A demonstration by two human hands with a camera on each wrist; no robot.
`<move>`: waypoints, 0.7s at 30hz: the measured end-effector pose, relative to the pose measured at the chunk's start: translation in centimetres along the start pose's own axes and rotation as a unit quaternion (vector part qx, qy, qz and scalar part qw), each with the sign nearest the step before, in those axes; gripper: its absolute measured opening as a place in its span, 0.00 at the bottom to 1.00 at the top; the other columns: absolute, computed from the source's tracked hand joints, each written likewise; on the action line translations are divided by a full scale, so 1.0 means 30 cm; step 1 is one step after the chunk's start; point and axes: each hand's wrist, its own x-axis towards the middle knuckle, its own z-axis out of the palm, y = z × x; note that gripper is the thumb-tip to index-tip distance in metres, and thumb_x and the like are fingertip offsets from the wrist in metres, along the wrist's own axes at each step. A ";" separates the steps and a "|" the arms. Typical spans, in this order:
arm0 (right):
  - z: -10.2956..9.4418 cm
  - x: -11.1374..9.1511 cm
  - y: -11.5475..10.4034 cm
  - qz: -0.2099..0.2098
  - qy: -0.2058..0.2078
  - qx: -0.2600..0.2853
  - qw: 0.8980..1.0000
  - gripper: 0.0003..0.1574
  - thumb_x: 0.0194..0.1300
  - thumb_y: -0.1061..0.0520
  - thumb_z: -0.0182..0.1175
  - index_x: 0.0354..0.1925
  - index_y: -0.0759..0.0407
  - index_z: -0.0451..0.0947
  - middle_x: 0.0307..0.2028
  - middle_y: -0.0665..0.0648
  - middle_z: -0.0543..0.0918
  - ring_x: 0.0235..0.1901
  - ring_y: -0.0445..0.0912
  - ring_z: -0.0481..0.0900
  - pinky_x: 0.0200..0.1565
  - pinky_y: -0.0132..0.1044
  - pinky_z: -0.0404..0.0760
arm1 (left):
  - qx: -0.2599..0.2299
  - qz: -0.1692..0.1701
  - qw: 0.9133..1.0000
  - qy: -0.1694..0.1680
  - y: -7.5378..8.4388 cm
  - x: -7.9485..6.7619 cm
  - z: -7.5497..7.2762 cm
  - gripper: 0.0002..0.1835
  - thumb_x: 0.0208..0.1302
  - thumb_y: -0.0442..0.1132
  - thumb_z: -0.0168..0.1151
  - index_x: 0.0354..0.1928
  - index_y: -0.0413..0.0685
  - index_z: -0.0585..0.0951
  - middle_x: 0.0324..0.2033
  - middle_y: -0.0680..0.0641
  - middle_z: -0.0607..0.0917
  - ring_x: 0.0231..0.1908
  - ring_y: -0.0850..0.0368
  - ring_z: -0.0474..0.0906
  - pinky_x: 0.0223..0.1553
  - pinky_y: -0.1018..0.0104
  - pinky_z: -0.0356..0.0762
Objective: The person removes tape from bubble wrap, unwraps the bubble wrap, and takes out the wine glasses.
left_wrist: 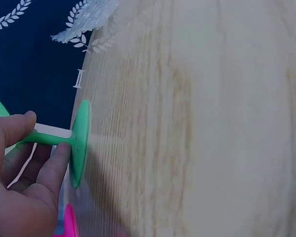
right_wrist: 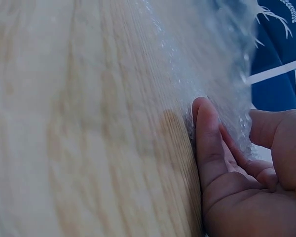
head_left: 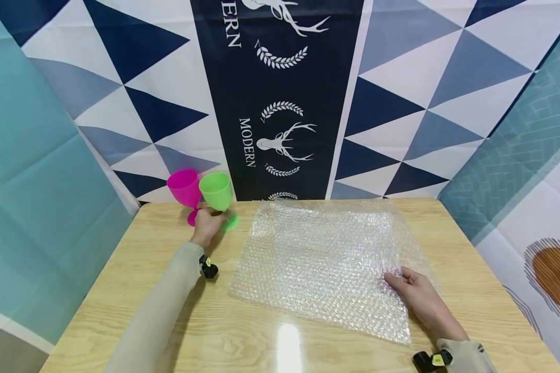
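Observation:
At the back left of the table, my left hand [head_left: 207, 226] grips a green plastic goblet [head_left: 216, 190] by its stem. In the left wrist view the thumb and fingers close around that stem, beside the round base [left_wrist: 80, 144]. A pink goblet [head_left: 184, 186] stands just left of the green one, its stem partly hidden by the hand. My right hand [head_left: 422, 298] pinches the right edge of a clear bubble wrap sheet [head_left: 317, 259]. Seen from the right wrist, the bubble wrap [right_wrist: 222, 54] passes between thumb and fingers and rises off the table there.
The bubble wrap covers much of the middle and right of the light wood table [head_left: 135, 290], up to its back edge. Behind the table hangs a patterned cloth [head_left: 284, 103] with triangles and deer heads. Teal cloth [head_left: 42, 181] borders the left side.

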 end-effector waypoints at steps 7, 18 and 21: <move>-0.003 -0.003 0.007 0.001 0.005 -0.016 1.000 0.39 0.76 0.37 0.56 0.64 0.69 0.70 0.37 0.51 0.85 0.33 0.41 0.80 0.35 0.36 0.84 | 0.029 -0.001 1.000 0.007 -0.006 0.025 0.012 0.17 0.66 0.41 0.71 0.52 0.37 0.85 0.50 0.35 0.87 0.53 0.43 0.82 0.57 0.51 0.81; -0.008 0.004 0.007 0.010 0.001 -0.020 1.000 0.44 0.77 0.37 0.55 0.71 0.70 0.65 0.44 0.53 0.87 0.36 0.41 0.82 0.38 0.36 0.85 | 0.034 -0.037 0.998 0.039 0.010 0.060 0.015 0.15 0.64 0.39 0.72 0.49 0.36 0.86 0.47 0.36 0.88 0.49 0.46 0.81 0.55 0.54 0.81; -0.008 0.007 0.006 0.013 0.001 -0.037 0.999 0.46 0.77 0.35 0.54 0.73 0.70 0.63 0.49 0.55 0.86 0.39 0.40 0.81 0.39 0.35 0.84 | 0.035 -0.038 0.998 0.038 0.014 0.066 0.013 0.16 0.65 0.39 0.71 0.50 0.35 0.86 0.49 0.35 0.87 0.51 0.44 0.81 0.57 0.52 0.81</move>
